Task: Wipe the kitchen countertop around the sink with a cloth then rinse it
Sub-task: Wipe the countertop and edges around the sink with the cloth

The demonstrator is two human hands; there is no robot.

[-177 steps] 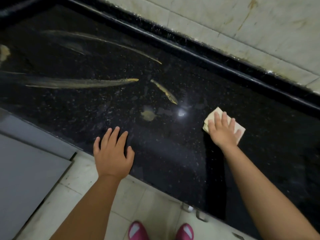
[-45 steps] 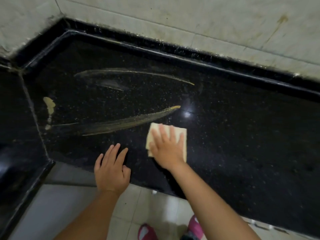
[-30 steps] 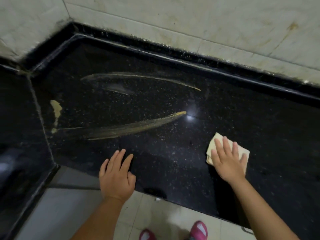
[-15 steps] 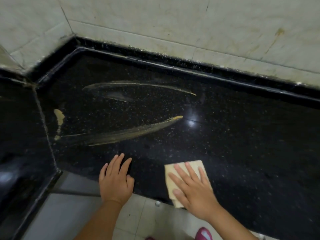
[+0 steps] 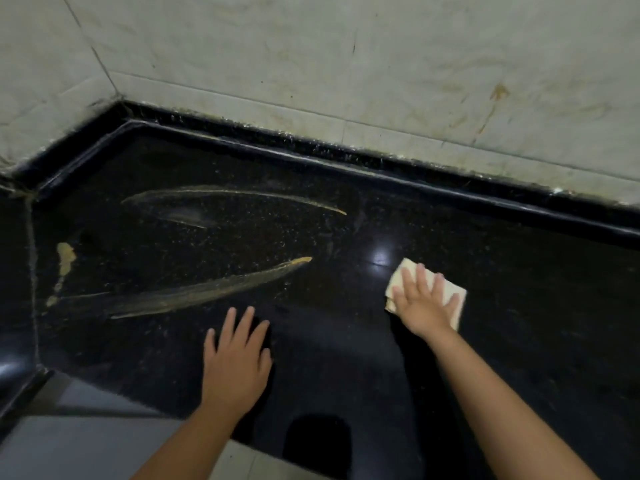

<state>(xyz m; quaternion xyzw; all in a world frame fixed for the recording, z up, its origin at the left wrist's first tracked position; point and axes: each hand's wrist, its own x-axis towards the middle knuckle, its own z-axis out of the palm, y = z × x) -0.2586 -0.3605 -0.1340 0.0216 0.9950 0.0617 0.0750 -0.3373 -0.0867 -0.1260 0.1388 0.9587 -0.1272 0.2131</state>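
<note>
The right hand (image 5: 425,304) lies flat on a folded pale yellow cloth (image 5: 446,292), fingers straight and slightly spread, pressing it down onto the black speckled granite countertop (image 5: 519,341). The cloth shows beyond the fingertips and out to the hand's right (its corners stick out on both sides). Just beyond the cloth, a bright spot of reflected light (image 5: 381,256) sits on the stone.

The left hand (image 5: 235,362) rests palm down on the countertop near its front edge, fingers straight and apart, holding nothing. It is well apart from the right hand, with bare stone between them.

Beyond the left hand's fingertips runs a long yellowish smear (image 5: 207,292), tapering to a point toward the right hand. A second, thinner smear (image 5: 239,195) lies farther out, nearer the raised black back edge (image 5: 381,174). To the left hand's far left sits a small yellowish blob (image 5: 65,258) beside a seam in the stone. A stained tiled wall (image 5: 346,64) rises behind the counter.
</note>
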